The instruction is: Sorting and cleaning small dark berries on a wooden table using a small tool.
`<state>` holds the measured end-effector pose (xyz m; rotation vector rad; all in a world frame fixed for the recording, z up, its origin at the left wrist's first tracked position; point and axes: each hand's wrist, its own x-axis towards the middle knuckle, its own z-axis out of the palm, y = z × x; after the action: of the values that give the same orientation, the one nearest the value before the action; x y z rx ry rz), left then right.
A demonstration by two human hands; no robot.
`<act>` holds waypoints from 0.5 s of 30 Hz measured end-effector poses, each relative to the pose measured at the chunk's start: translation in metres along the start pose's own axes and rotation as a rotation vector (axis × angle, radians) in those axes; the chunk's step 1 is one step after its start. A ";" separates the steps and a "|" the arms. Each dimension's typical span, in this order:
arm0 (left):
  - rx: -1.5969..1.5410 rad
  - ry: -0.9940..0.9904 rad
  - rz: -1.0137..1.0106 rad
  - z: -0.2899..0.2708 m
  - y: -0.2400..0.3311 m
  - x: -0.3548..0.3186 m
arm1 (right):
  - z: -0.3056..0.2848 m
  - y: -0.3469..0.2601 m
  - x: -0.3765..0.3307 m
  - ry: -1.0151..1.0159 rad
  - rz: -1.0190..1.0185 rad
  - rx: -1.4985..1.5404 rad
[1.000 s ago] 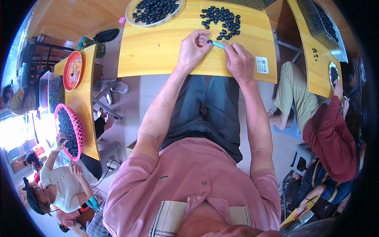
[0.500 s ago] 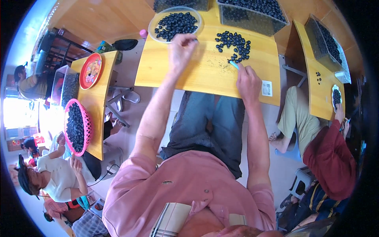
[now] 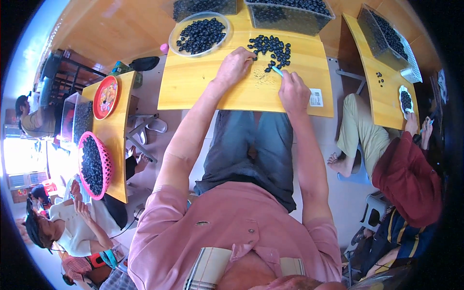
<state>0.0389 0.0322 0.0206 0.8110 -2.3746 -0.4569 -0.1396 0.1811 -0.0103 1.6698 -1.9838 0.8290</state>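
Observation:
A loose pile of small, dark, round berry-like pieces [image 3: 274, 44] lies on the yellow wooden table [image 3: 188, 94]. At the pile's left edge, my left hand [image 3: 235, 66] has its fingertips closed on one such piece. My right hand [image 3: 293, 92] is wrapped round a thin tool with a light turquoise handle [image 3: 277, 71], its end pointing at the pile's lower edge; whether it has a blade is too small to tell. Fine crumbs are scattered between my hands. Beyond my left hand stands a round clear tub [image 3: 200, 35] with many dark pieces inside.
A large clear bin [image 3: 285, 20] of dark pieces stands at the table's far edge. To the left, another table holds a red tray [image 3: 106, 98] and a pink basket [image 3: 107, 166]. A person in dark red [image 3: 408, 181] works at the right table; a person in white [image 3: 72, 224] sits left.
My left hand has moved right, from beside the round tub to the edge of the pile. My right hand stays near the pile with the tool. The whole view has shifted slightly.

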 end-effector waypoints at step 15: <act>0.065 -0.226 -0.092 0.004 0.002 0.017 | -0.002 -0.002 0.001 -0.029 0.013 -0.008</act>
<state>0.0246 0.0232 0.0260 0.9446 -2.5785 -0.5354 -0.1381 0.1815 -0.0081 1.6759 -2.0164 0.8050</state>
